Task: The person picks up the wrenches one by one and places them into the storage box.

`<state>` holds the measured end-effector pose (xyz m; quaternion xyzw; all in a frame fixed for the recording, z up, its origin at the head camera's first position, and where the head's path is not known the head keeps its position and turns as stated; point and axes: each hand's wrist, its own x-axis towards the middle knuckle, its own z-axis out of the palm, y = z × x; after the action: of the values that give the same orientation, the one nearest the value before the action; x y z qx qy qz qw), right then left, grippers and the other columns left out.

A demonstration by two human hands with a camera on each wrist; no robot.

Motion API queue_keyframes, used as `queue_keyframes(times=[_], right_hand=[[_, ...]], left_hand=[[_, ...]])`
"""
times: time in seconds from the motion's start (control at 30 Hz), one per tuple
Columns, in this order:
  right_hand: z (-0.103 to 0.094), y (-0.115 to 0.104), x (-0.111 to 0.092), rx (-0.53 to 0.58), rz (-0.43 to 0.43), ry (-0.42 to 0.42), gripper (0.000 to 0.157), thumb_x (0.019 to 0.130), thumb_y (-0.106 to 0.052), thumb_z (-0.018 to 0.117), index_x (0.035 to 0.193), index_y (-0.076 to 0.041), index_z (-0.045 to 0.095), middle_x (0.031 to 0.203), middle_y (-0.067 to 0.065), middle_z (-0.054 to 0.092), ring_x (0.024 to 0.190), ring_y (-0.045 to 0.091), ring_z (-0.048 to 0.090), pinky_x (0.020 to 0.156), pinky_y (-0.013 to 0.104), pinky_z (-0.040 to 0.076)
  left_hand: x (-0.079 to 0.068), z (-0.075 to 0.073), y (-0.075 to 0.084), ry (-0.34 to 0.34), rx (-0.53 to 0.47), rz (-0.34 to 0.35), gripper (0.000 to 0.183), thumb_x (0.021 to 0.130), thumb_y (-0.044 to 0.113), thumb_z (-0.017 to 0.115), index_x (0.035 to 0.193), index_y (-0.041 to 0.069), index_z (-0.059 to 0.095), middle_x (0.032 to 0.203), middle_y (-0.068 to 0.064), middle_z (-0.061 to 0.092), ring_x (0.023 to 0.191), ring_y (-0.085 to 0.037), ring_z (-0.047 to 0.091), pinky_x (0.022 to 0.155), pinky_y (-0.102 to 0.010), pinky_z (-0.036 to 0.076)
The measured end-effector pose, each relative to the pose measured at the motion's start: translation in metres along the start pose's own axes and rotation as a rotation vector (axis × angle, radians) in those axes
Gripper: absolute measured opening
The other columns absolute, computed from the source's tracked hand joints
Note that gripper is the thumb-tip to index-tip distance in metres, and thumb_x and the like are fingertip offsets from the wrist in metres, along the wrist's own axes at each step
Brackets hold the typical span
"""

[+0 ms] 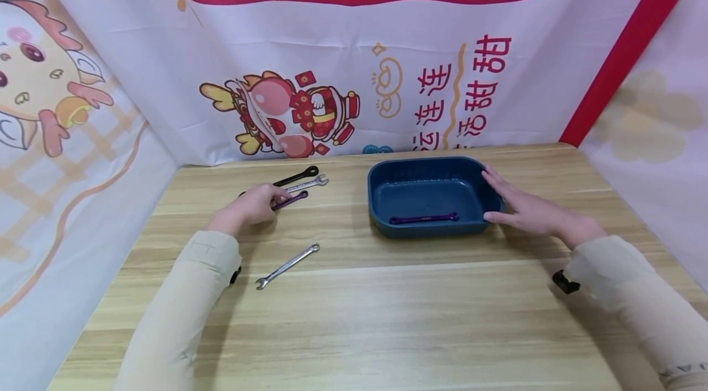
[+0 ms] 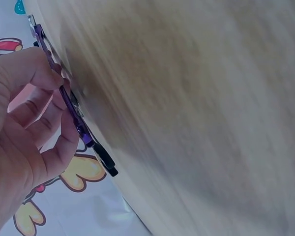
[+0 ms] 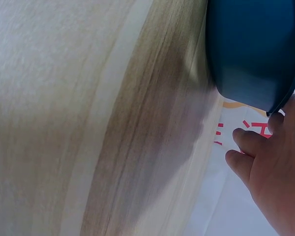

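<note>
At the left of the table in the head view, my left hand pinches a purple wrench between thumb and fingers. The left wrist view shows the purple wrench running past the thumb tip. Just behind it lie a silver wrench and a black wrench, each partly hidden by the hand. My right hand rests at the right end of a blue bin, fingers extended along its rim. Inside the bin, near the front wall, lies another purple wrench.
A second silver wrench lies slantwise on the wooden table, nearer to me than the left hand. A printed cloth hangs behind the table's back edge and continues along both sides.
</note>
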<state>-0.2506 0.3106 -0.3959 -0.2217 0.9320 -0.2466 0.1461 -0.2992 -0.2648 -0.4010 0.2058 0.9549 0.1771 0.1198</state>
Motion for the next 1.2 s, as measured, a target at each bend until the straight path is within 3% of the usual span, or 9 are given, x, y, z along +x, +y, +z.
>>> queue_keyframes(times=[0.43,0.77,1.2], right_hand=[[0.0004,-0.001,-0.0019,-0.001,-0.008,0.002,0.095,0.101,-0.038,0.064,0.165,-0.01,0.001,0.17,0.02,-0.005,0.151,0.05,0.006,0.113,0.07,0.018],[-0.0026,-0.002,-0.0016,-0.043,0.007,-0.009,0.096,0.101,-0.041,0.063,0.166,-0.011,-0.001,0.17,0.02,-0.004,0.151,0.051,0.008,0.113,0.069,0.019],[-0.007,-0.0048,0.0001,-0.157,0.005,-0.013,0.102,0.098,-0.051,0.063,0.165,-0.007,-0.001,0.169,0.022,0.0,0.15,0.05,0.013,0.115,0.066,0.018]], left_hand=[[-0.0031,-0.0006,0.0054,-0.023,-0.026,-0.03,0.056,0.073,-0.013,0.068,0.128,-0.001,0.07,0.099,-0.014,0.063,0.089,-0.027,0.054,0.079,-0.039,0.044],[-0.0057,-0.0014,0.005,-0.012,-0.034,-0.009,0.059,0.07,-0.013,0.064,0.127,-0.001,0.071,0.076,-0.007,0.053,0.072,-0.02,0.047,0.065,-0.032,0.038],[-0.006,-0.0016,0.0053,-0.013,-0.066,-0.052,0.058,0.073,-0.01,0.07,0.13,0.0,0.07,0.082,-0.009,0.056,0.075,-0.023,0.05,0.066,-0.032,0.041]])
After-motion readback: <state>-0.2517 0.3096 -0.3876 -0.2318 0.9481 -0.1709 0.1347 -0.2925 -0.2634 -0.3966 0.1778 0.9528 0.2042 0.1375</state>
